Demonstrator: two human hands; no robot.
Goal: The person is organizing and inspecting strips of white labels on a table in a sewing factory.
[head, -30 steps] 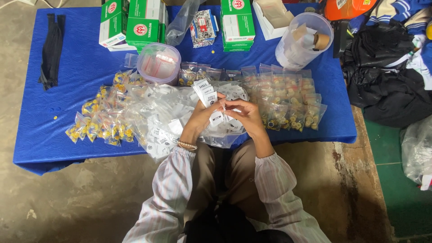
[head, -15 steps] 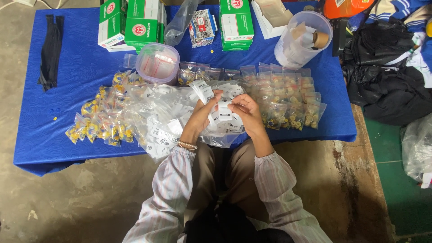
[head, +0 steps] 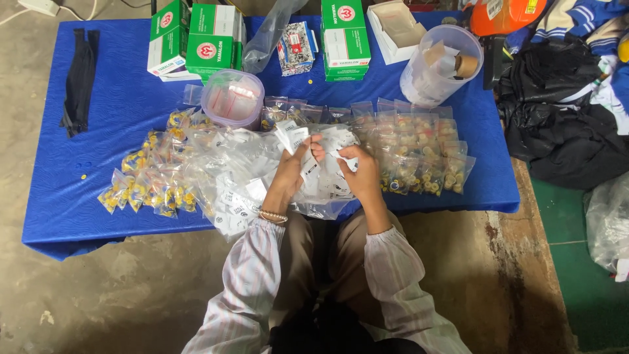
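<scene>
Both hands are closed on a small white label: the left hand [head: 295, 167] and right hand [head: 357, 172] pinch the label [head: 313, 162] between them, its long axis slanted up toward the far left. It is held over a pile of clear bags [head: 242, 177] at the near edge of the blue tabletop [head: 118, 105]. Green boxes [head: 209, 39] and a tub [head: 439, 65] are set at the far side, on a concrete floor [head: 98, 301].

floor: bare stained concrete floor [head: 98, 301] | furniture: low blue-covered table [head: 118, 118] | right: green strip [head: 590, 288]
</scene>
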